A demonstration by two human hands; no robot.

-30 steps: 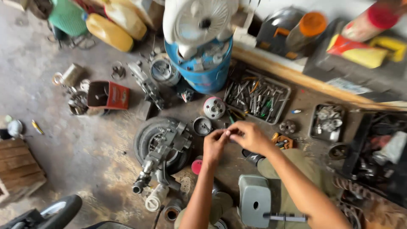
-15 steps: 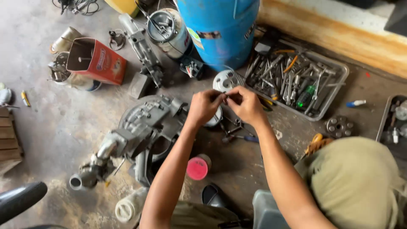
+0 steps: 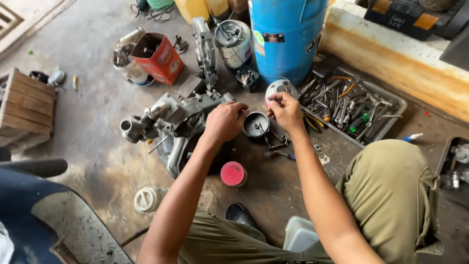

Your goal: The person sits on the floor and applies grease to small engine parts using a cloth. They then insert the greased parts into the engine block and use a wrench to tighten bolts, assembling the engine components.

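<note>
Soft even daylight, sharp, faint shadows.

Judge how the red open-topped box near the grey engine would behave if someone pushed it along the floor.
The red box stands tilted on the concrete floor, so it would probably tip rather than slide. Its open top and thin walls suggest it is light and easily dented. It touches a cup beside it, which would likely shift too.

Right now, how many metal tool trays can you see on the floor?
2. One tool tray, full of tools, lies right of the right hand by the blue drum; a second tray is cut off at the right edge.
</note>
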